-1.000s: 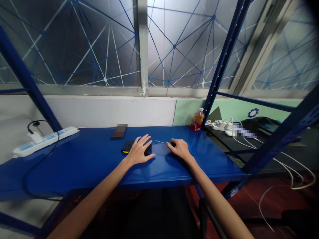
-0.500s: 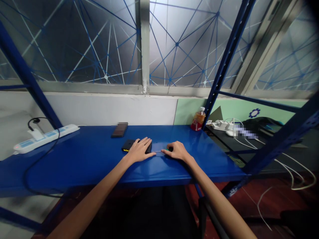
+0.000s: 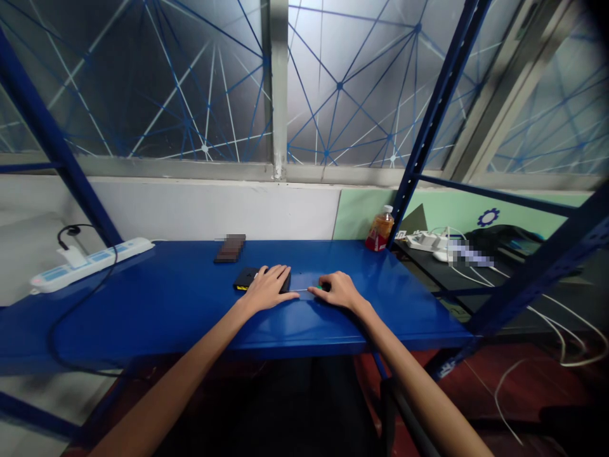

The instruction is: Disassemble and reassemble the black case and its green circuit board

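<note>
A black router (image 3: 245, 277) with yellow ports along its near left edge lies flat on the blue table (image 3: 190, 304). My left hand (image 3: 269, 287) rests over its right part and holds it down, fingers stretched across the top and thumb pointing right. To the right, my right hand (image 3: 335, 289) is closed around a screwdriver (image 3: 324, 287), whose green and black handle is mostly covered by the fingers. Its thin metal shaft points left to the router's right side. Whether the tip touches the router is hidden by my left hand.
Behind the router lies a dark flat object (image 3: 231, 249), partly pixelated. A drink bottle (image 3: 380, 228) stands at the back right corner. On the left is a white power strip (image 3: 95, 265) with a black cable. Blue posts (image 3: 428, 120) rise at both sides; a dark side table (image 3: 514, 285) carries cables.
The view has shifted very slightly. Both hands, the router and the screwdriver keep the same positions relative to one another.
</note>
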`<state>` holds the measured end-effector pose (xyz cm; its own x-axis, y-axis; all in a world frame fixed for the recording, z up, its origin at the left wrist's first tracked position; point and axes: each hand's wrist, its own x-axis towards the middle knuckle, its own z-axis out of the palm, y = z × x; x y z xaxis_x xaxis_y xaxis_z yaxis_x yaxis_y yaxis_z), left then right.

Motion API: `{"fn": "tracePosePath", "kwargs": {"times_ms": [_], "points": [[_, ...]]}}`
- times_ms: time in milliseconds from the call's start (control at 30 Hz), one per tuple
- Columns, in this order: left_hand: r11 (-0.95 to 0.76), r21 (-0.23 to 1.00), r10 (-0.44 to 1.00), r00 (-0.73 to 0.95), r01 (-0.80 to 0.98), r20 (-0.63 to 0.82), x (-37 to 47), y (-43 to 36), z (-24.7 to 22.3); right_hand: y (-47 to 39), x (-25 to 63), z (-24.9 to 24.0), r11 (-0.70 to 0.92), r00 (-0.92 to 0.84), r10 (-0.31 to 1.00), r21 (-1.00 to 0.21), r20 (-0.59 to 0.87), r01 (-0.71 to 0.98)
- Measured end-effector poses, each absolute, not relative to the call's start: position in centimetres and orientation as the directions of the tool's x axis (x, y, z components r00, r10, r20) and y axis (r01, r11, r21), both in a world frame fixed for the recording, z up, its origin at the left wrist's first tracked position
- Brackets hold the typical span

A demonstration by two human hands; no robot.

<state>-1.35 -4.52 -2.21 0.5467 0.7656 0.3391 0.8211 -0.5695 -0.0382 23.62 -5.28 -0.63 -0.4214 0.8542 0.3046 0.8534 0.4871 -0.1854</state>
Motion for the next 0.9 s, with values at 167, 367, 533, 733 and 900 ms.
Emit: {"fn": "tracePosePath", "kwargs": {"times_ms": [167,367,533,733,900], "points": [[-0.561,-0.028,0.779,0.539,0.828,0.322,-1.2,-4.4,-2.1,-6.8,23.9,-0.7,0.54,-0.474,0.817,-0.149,0.328,0.828],[-0.552,-0.007,0.792,0.527,0.834,0.307,-1.0,-4.0,-1.9,-6.7,25.2,-0.5,0.609,-0.528,0.788,-0.274,0.317,0.744],[-0.57,0.001,0.786,0.545,0.822,0.292,-0.9,-3.1,-1.6,-5.0,25.2,-0.3,0.575,-0.501,0.817,-0.343,0.286,0.742],[-0.565,0.015,0.788,0.534,0.825,0.306,-0.7,-2.1,-1.5,-3.7,24.3,0.2,0.53,-0.464,0.846,-0.321,0.262,0.785],[-0.548,0.026,0.79,0.508,0.836,0.343,-0.6,-2.2,-1.7,-4.0,24.5,0.0,0.508,-0.435,0.85,-0.243,0.296,0.826]]}}
